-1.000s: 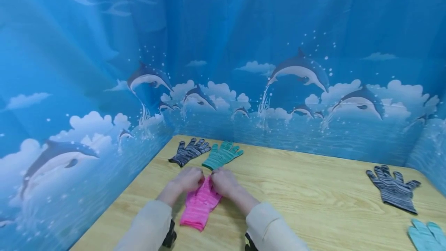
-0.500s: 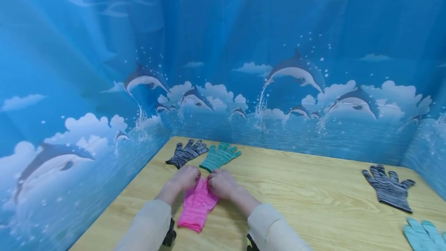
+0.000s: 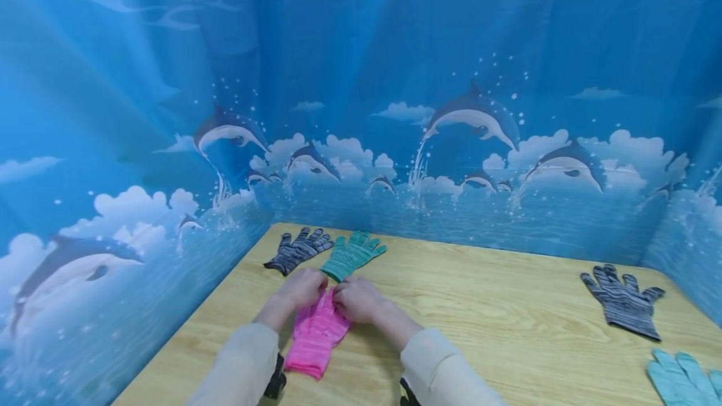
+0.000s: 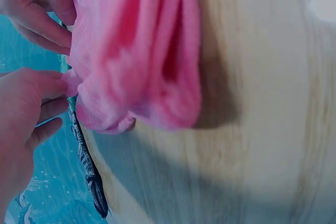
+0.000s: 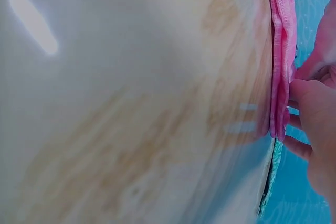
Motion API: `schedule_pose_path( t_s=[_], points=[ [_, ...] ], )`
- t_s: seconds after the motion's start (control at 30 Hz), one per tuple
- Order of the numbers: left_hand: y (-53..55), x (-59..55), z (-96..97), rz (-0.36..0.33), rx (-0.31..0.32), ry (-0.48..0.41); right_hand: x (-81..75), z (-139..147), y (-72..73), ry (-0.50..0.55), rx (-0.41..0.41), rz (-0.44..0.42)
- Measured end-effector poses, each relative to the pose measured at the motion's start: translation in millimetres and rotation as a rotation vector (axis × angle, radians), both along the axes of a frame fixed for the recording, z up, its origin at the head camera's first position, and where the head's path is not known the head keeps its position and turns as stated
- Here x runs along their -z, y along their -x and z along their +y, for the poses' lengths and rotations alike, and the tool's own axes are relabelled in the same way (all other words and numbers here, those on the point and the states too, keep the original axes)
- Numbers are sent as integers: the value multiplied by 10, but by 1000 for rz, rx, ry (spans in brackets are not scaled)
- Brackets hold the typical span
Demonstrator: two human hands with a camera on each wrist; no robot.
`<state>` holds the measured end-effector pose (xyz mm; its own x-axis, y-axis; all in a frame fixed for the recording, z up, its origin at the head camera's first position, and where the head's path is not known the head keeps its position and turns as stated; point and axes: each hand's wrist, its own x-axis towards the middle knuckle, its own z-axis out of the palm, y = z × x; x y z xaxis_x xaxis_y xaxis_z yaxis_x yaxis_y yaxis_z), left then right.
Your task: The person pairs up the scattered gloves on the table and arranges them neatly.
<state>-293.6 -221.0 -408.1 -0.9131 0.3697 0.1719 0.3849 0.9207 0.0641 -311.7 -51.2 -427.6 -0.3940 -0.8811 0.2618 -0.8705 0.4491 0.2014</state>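
A pink knit glove (image 3: 318, 334) lies on the wooden table, cuff toward me and fingers pointing away. My left hand (image 3: 305, 287) is at its finger end; in the left wrist view, thumb and forefinger pinch a small pink fingertip of the glove (image 4: 131, 51). Beside it, my right hand (image 3: 358, 299) grips the glove's other fingers, thumb on top and fingers at the edge in the right wrist view. Both hands cover much of the glove's finger tips. Just beyond them lies a green knit glove (image 3: 351, 257), with a dark striped glove (image 3: 296, 250) to its left.
Another grey striped glove (image 3: 625, 306) lies at the far right of the table (image 3: 485, 331). Nearer, a light turquoise glove (image 3: 679, 378) is cut off by the frame's edge. A blue dolphin-print curtain (image 3: 361, 111) encloses the table's back and sides.
The whole view has shifted slightly, so the table things sit a little further left. Both hands stay at the pink glove's finger end, with small movements of the fingers.
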Motion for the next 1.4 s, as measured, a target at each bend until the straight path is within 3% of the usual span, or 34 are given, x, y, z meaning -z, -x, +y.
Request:
schedule_pose_path(
  t_s=[0.33,0.47,0.6,0.73,0.9,1.17,1.4],
  points=[
    [-21,95,-25,38,4,48,7,7,-31,-8,-16,-81],
    [-46,71,-65,58,14,57,8,19,-20,-21,-17,-112],
    [-95,-14,-107,83,69,59,-3,36,6,-10,-44,-108],
    [-133,-86,-119,45,155,70,-20,59,34,-4,-84,-72],
    [-135,-78,-95,67,223,139,-41,78,27,-62,-63,-80],
    [-116,-43,-84,79,185,162,-97,100,4,-82,-29,-98],
    [-119,-45,-55,99,216,149,-114,236,60,53,-65,-94]
  ],
)
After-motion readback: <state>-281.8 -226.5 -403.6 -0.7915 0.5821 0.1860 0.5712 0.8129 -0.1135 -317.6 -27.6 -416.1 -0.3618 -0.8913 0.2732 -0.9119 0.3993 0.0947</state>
